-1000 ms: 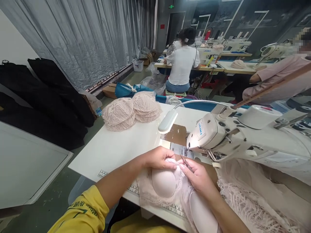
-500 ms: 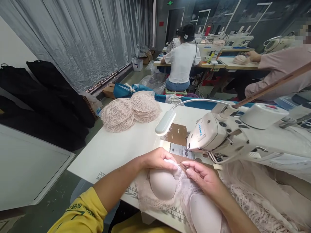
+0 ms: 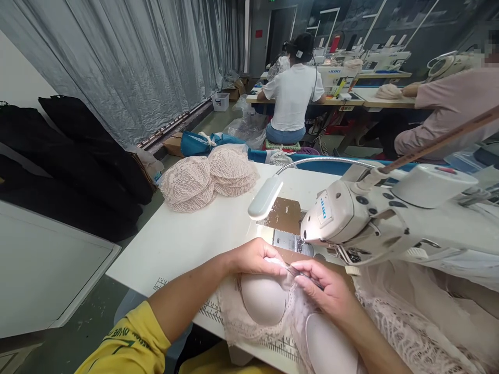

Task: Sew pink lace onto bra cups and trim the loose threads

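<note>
A pale pink lace bra (image 3: 265,298) with smooth padded cups lies on the near edge of the white sewing table (image 3: 187,239). My left hand (image 3: 255,258) pinches the top edge of the left cup, fingers closed on the fabric. My right hand (image 3: 325,288) is closed on small metal thread snips (image 3: 302,275), their tips at the lace between the two cups. Both hands meet just in front of the needle area of the white Juki sewing machine (image 3: 374,218).
A stack of lace bra cups (image 3: 208,176) sits at the table's far left. A gooseneck lamp (image 3: 267,196) hangs over the metal needle plate (image 3: 284,214). More lace fabric (image 3: 413,322) is heaped at the right. Other people sit at sewing tables behind. Black bags lie left.
My right hand has turned slightly and shifted right, bringing the snips lower against the lace. My left hand keeps its pinch on the cup edge.
</note>
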`<state>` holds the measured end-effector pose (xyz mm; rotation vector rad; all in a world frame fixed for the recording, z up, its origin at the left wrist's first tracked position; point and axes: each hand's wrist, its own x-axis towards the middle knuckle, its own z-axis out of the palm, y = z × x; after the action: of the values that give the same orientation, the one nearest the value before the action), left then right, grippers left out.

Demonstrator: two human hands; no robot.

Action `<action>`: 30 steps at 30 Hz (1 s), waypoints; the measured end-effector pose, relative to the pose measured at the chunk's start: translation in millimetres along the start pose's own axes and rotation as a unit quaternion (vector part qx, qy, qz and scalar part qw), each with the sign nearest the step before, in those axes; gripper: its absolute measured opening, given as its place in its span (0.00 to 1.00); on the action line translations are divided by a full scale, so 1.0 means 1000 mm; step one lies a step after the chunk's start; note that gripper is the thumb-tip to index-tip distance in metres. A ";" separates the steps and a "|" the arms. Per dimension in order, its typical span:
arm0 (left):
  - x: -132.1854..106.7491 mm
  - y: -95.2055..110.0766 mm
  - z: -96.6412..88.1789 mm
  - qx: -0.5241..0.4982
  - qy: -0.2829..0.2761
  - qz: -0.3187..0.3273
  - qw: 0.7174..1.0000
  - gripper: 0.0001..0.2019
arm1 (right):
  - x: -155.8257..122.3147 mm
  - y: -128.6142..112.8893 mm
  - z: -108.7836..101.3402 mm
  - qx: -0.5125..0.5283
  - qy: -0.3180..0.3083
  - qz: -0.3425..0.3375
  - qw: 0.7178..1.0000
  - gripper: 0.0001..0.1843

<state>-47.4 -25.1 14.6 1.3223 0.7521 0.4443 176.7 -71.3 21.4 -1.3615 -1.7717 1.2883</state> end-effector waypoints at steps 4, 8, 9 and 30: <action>-0.001 0.003 -0.001 0.000 0.005 0.000 1.000 0.17 | -0.004 0.000 -0.007 0.021 0.032 0.049 0.998 0.21; 0.000 0.004 0.000 -0.004 0.012 -0.002 1.000 0.16 | -0.004 -0.003 -0.004 0.005 0.024 0.018 1.000 0.17; 0.000 0.004 0.001 -0.008 0.012 -0.001 1.000 0.16 | -0.004 -0.004 -0.003 -0.003 0.026 0.009 1.000 0.17; -0.001 0.006 0.002 -0.004 -0.001 -0.017 1.000 0.15 | 0.001 -0.010 0.008 -0.021 0.033 -0.028 0.999 0.14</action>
<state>-45.8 -26.1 20.7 1.3016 0.7693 0.4185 165.4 -73.4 27.0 -1.3524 -1.7875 1.1696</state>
